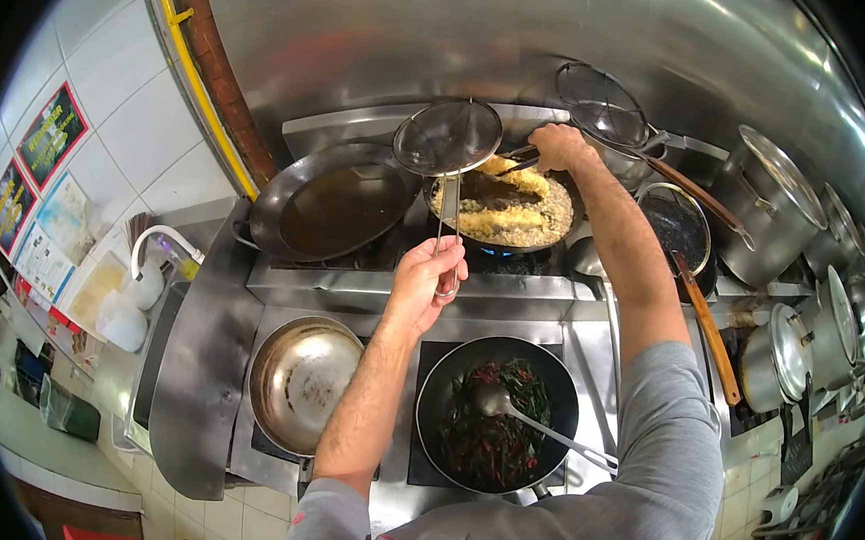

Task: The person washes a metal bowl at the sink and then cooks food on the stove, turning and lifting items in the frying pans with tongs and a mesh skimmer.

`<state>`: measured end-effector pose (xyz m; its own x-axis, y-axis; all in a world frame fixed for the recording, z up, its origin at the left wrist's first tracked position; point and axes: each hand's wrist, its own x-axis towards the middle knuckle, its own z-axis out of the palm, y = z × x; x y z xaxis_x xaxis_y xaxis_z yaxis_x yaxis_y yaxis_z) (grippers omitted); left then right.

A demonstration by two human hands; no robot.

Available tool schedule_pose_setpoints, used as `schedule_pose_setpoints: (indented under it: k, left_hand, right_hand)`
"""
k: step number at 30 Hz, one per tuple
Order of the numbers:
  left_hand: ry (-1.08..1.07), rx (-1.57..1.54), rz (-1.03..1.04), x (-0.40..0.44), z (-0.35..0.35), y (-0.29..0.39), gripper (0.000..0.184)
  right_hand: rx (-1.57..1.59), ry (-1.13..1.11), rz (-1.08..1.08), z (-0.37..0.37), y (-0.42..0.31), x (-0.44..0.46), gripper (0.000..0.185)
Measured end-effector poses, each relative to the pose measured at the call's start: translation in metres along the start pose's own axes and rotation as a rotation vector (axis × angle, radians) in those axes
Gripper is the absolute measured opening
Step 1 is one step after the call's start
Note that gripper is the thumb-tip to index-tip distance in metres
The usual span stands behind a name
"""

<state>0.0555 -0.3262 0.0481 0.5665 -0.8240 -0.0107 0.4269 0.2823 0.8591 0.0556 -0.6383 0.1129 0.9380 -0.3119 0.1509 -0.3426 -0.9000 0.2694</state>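
Observation:
My left hand [430, 282] is closed around the metal handle of a fine-mesh skimmer [449, 138]. Its round mesh is raised at the upper left edge of a frying wok [525, 242]. Beyond the wok's right side, my right hand [559, 148] grips slim dark chopsticks [520, 163], partly hidden by the fingers. Their tips reach a long golden battered piece [521, 179] in bubbling oil. A second battered piece [501, 221] lies nearer to me, with loose batter bits around it. Blue flame shows under the wok.
Left of the frying wok sits a wok of dark oil [341, 208]. In front are a bare steel pan [306, 387] and a black pan of leafy greens [500, 445] with a ladle [492, 400]. Wood-handled strainers [604, 106] and steel pots [773, 209] crowd the right.

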Motion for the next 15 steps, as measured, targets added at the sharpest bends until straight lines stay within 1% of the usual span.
schedule_pose_setpoints:
  k: [2, 3, 4, 7, 8, 10, 11, 12, 14, 15]
  left_hand:
    - [0.003, 0.002, 0.001, 0.001, -0.001, -0.001, 0.017]
    - [0.002, -0.004, -0.001, 0.002, -0.002, -0.001, 0.016]
    - [0.0, -0.009, -0.003, 0.003, -0.003, -0.001, 0.016]
    - [0.01, -0.029, -0.005, 0.006, -0.005, -0.002, 0.016]
    - [0.011, -0.029, -0.005, 0.007, -0.006, -0.003, 0.016]
    - [-0.002, -0.047, 0.0, 0.008, -0.007, -0.003, 0.015]
    - [-0.001, -0.048, 0.0, 0.009, -0.007, -0.003, 0.015]
    - [0.002, -0.049, 0.001, 0.009, -0.008, -0.003, 0.015]
    - [0.003, -0.05, -0.001, 0.01, -0.007, -0.004, 0.015]
    - [0.009, -0.051, -0.002, 0.011, -0.006, -0.004, 0.015]
  right_hand:
    - [0.042, -0.055, 0.026, -0.008, 0.003, -0.001, 0.046]
    - [0.108, -0.118, 0.079, -0.011, 0.005, -0.001, 0.05]
    - [0.108, -0.117, 0.078, -0.015, 0.007, -0.004, 0.05]
    - [0.35, -0.089, 0.21, -0.013, 0.018, -0.011, 0.056]
    - [0.351, -0.09, 0.208, -0.003, 0.029, -0.006, 0.056]
    - [0.501, -0.082, 0.229, 0.01, 0.043, -0.002, 0.056]
    - [0.567, -0.034, 0.296, 0.016, 0.047, -0.006, 0.055]
    - [0.567, -0.035, 0.296, 0.02, 0.05, -0.006, 0.055]
    - [0.709, -0.072, 0.333, 0.029, 0.058, -0.007, 0.051]
    - [0.708, -0.073, 0.334, 0.036, 0.063, -0.008, 0.051]
